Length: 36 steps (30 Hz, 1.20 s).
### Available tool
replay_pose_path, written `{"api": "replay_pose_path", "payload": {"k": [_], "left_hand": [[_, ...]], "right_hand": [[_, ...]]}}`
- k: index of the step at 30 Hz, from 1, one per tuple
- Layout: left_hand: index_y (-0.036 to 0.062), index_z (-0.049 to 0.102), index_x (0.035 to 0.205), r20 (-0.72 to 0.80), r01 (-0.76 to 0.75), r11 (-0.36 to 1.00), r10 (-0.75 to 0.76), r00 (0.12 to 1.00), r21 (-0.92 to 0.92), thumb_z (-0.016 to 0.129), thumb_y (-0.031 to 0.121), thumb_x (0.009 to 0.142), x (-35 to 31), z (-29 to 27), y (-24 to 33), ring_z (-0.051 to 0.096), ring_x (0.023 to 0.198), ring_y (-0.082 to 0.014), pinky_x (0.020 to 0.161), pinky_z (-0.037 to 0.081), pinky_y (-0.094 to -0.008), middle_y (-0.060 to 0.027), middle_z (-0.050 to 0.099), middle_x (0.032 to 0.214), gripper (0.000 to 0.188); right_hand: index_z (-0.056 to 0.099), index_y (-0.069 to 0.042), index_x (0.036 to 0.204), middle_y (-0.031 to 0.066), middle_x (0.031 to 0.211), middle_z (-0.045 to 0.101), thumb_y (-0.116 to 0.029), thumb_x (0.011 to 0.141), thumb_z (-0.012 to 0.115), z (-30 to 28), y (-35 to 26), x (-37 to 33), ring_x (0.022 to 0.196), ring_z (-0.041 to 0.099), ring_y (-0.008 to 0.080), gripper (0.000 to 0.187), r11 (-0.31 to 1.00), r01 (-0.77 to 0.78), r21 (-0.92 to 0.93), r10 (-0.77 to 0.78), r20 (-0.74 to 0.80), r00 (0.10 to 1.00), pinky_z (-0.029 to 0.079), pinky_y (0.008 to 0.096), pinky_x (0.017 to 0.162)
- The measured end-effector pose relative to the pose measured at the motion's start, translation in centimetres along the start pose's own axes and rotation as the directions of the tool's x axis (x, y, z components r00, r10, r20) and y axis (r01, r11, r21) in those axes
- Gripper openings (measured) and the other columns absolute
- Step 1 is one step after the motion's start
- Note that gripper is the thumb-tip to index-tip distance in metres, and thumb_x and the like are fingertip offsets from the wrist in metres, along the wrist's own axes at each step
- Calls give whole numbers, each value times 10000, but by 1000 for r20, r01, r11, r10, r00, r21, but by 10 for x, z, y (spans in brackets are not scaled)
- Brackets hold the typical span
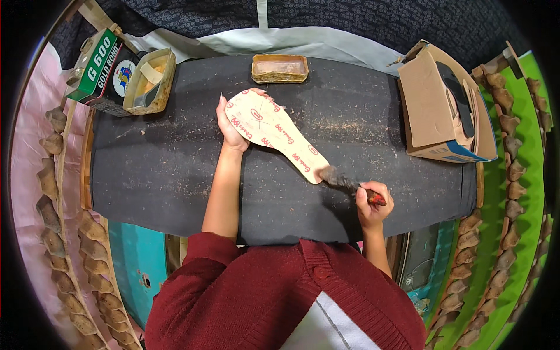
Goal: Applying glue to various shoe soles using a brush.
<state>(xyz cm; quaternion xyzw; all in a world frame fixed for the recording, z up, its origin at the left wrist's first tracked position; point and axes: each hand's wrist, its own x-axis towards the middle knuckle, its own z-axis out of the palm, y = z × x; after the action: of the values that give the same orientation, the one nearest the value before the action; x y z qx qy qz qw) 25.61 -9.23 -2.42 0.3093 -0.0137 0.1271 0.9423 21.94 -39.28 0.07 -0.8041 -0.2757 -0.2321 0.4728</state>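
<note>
A cream shoe insole with red print is held above the dark tabletop, its wide end up to the left and its narrow heel end down to the right. My left hand grips the wide end, with fingertips showing at its left and top edges. In my right hand is a brush with a reddish handle and dark, matted bristles. The bristle tip meets the heel end of the insole, where a brownish smear shows.
On the dark cloth-covered table, pale specks lie scattered. A shallow yellowish tray stands at the back. Far left are a green-and-black can and a cut-open container. A cardboard box stands at right. Shoe lasts line side racks.
</note>
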Motion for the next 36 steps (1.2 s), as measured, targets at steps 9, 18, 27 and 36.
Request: {"api": "replay_pose_path", "payload": {"k": [9, 18, 27, 36], "left_hand": [[-40, 516, 961, 23, 0, 1000, 0, 1000, -9, 193, 555, 800, 1, 4, -1, 568, 838, -277, 809, 439, -424, -160, 573, 874, 696], [-41, 518, 966, -12, -2, 1000, 2, 1000, 16, 178, 548, 805, 2, 2, 1, 571, 843, -267, 789, 447, -384, -163, 581, 882, 698], [-28, 507, 989, 2, -8, 1000, 8, 1000, 27, 202, 531, 810, 0, 1, -1, 551, 874, -274, 839, 414, -444, -158, 567, 911, 662], [-28, 497, 1006, 42, 1, 1000, -2, 999, 21, 220, 532, 808, 2, -4, 1, 531, 914, -280, 884, 373, -513, -158, 550, 944, 655]], "right_hand": [[554, -24, 815, 102, 746, 600, -69, 672, 679, 20, 0, 0, 634, 586, 211, 196, 992, -79, 94, 72, 72, 995, 459, 273, 586], [547, -32, 750, 81, 649, 570, -55, 651, 607, 12, 4, 0, 559, 560, 202, 118, 986, 61, 154, -59, -17, 998, 449, 281, 547], [511, -29, 807, 100, 699, 561, -53, 714, 589, 27, -2, 1, 591, 550, 193, 124, 952, -61, 299, 13, 161, 987, 437, 274, 557], [508, -19, 716, 75, 611, 530, -84, 735, 520, 5, 16, 4, 502, 489, 141, 68, 958, -74, 276, 58, 65, 996, 381, 237, 478]]}}
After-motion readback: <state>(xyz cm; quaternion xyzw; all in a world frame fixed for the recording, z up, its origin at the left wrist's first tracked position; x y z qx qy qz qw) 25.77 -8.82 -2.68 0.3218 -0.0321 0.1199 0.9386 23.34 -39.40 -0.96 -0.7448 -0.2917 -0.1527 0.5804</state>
